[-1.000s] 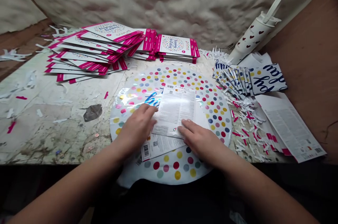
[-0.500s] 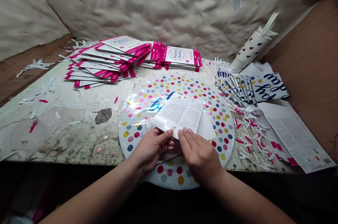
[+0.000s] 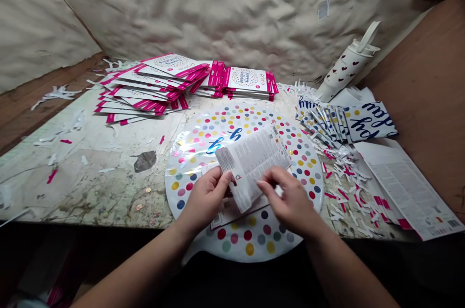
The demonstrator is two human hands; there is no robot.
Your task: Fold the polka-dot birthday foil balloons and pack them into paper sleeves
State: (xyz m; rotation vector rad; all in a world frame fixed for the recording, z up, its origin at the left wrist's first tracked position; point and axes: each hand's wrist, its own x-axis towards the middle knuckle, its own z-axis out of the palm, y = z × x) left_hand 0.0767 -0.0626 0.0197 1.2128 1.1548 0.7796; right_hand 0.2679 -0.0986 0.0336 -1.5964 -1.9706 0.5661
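Observation:
My left hand (image 3: 205, 196) grips the left edge of a printed card sleeve (image 3: 250, 165), thumb on top. The sleeve is white with grey text and is tilted. My right hand (image 3: 290, 199) is closed in a pinch at the sleeve's lower right edge; its other fingers curl under. Beneath the sleeve lies another printed card (image 3: 225, 216), partly covered. Both rest over a flat, round foil balloon (image 3: 250, 245) with coloured dots and blue lettering, which overhangs the table's front edge.
A leaning stack of pink-edged packets (image 3: 145, 87) and a neater packet stack (image 3: 250, 80) stand at the back. To the right are folded dotted foil balloons (image 3: 370, 121), a heart-patterned bottle (image 3: 343, 70), paper scraps (image 3: 348, 187) and opened card sleeves (image 3: 410, 187). The worktable (image 3: 119, 177) carries loose scraps.
The card sleeve has turned, its left edge swinging down towards me. My right hand has gone from fingers laid flat on it to a pinch further right. The card underneath shows more.

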